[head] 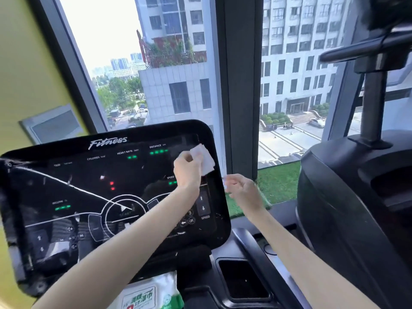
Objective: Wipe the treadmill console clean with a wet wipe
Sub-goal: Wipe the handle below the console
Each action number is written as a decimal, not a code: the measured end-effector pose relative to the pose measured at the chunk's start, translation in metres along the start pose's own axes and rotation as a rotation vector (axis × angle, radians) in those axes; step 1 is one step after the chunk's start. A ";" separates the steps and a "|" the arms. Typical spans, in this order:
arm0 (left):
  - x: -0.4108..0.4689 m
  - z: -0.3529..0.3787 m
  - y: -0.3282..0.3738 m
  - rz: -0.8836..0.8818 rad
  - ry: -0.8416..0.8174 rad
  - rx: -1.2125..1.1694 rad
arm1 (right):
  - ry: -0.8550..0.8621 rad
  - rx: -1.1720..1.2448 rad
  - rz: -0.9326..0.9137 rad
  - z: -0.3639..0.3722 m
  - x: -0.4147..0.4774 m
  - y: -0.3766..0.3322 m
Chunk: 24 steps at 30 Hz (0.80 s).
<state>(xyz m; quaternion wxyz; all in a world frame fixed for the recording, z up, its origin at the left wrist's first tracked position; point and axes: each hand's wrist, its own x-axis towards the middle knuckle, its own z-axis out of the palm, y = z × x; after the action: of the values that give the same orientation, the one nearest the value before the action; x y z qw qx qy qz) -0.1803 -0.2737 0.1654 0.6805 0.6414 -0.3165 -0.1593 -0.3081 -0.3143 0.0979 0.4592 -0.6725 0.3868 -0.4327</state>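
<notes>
The black glossy treadmill console (89, 186) fills the left half of the head view, with green and red lit readouts and a "Fitness" logo. My left hand (187, 169) is shut on a folded white wet wipe (204, 159) and holds it against the console's upper right corner. My right hand (243, 190) hovers just past the console's right edge with its fingers loosely curled and apart. I cannot see anything held in it. Both forearms reach in from the bottom of the view.
A white and green pack of wet wipes (153, 295) lies on the shelf below the console. A black cup holder recess (243, 279) sits to its right. Another black machine (356, 208) stands at the right. Large windows lie beyond.
</notes>
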 end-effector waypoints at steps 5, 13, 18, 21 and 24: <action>0.042 0.004 0.027 0.853 0.051 0.462 | -0.040 -0.179 -0.024 0.007 -0.011 0.022; 0.033 0.018 -0.034 1.039 -0.156 1.026 | -0.028 0.136 0.117 0.013 -0.018 0.034; 0.000 0.006 -0.066 1.009 -0.337 1.079 | 0.045 0.312 0.220 0.015 -0.015 0.047; -0.030 -0.003 -0.091 0.922 -0.540 1.121 | 0.077 0.305 0.268 0.015 -0.022 0.057; -0.057 -0.014 -0.119 0.922 -0.708 1.155 | 0.059 0.224 0.268 0.014 -0.030 0.068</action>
<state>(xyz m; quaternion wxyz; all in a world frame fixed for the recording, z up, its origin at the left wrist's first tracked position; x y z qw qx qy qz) -0.1916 -0.2424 0.0369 0.0999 0.6078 -0.7767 0.1316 -0.3133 -0.3016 0.0236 0.5731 -0.5465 0.4360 -0.4276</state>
